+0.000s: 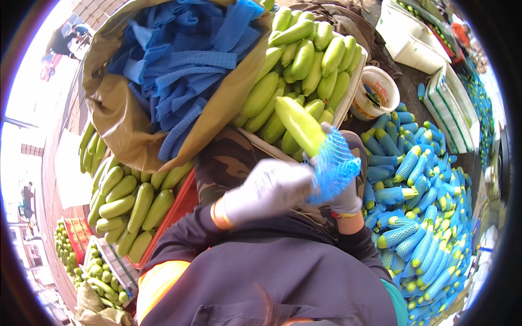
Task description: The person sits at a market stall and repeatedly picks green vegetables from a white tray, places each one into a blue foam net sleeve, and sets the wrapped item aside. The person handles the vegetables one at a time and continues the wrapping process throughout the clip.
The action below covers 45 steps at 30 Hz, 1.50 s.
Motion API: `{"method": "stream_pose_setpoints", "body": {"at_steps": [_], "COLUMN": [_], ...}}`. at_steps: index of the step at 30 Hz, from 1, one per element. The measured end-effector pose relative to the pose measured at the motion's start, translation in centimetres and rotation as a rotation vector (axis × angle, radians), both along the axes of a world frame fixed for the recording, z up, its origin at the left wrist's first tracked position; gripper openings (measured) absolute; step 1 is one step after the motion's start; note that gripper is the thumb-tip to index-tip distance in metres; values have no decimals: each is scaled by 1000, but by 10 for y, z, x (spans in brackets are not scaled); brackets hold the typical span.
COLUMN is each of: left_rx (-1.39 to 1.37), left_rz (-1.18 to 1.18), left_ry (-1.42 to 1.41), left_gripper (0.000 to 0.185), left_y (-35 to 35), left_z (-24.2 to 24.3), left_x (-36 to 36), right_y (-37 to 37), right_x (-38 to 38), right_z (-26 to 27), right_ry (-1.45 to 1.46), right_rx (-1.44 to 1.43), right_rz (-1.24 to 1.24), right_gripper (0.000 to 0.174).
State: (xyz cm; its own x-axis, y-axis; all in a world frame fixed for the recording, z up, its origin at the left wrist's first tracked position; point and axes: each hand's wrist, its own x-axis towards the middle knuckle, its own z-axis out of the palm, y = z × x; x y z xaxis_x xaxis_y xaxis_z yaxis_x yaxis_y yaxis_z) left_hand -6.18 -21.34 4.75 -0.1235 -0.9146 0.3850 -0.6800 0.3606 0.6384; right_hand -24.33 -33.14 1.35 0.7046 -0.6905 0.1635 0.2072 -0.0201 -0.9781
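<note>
A pale green zucchini points up and to the left in front of me, its lower end inside a bunched blue net sleeve. My right hand, in a grey-white glove, grips the sleeve and the zucchini from behind and below; the net hides most of its fingers. My left hand, gloved and blurred by motion, has its curled fingers at the left edge of the net. Beyond the hands, bare zucchini fill a white crate. An open tan sack holds loose blue net sleeves.
Many netted zucchini lie heaped to my right. A white bucket stands beyond them, near white foam boxes. On my left are a red crate of bare zucchini and a crate of round green vegetables.
</note>
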Motion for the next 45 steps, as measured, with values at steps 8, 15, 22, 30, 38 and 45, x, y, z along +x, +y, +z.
{"method": "stream_pose_setpoints", "body": {"at_steps": [8, 15, 22, 30, 38, 45], "left_rx": [-275, 321, -367, 137, 157, -113], "left_rz": [521, 1033, 596, 141, 42, 424], "left_ry": [-176, -829, -393, -61, -340, 95], "left_gripper": [13, 27, 34, 53, 8, 10], "left_y": [0, 37, -93, -128, -136, -126], "left_z": [19, 22, -6, -90, -97, -34], "left_x": [33, 152, 12, -50, -28, -12], "right_y": [12, -105, -225, -326, -334, -119], "right_x": [-72, -180, -90, -55, -150, -84], "right_z": [-42, -71, -201, -312, -205, -4], "right_ry": [-60, -368, 170, 633, 35, 137], "right_rx": [498, 613, -235, -18, 543, 38], "right_rz": [-74, -127, -690, -782, -1042, -20], "right_gripper": [81, 73, 57, 55, 42, 88]}}
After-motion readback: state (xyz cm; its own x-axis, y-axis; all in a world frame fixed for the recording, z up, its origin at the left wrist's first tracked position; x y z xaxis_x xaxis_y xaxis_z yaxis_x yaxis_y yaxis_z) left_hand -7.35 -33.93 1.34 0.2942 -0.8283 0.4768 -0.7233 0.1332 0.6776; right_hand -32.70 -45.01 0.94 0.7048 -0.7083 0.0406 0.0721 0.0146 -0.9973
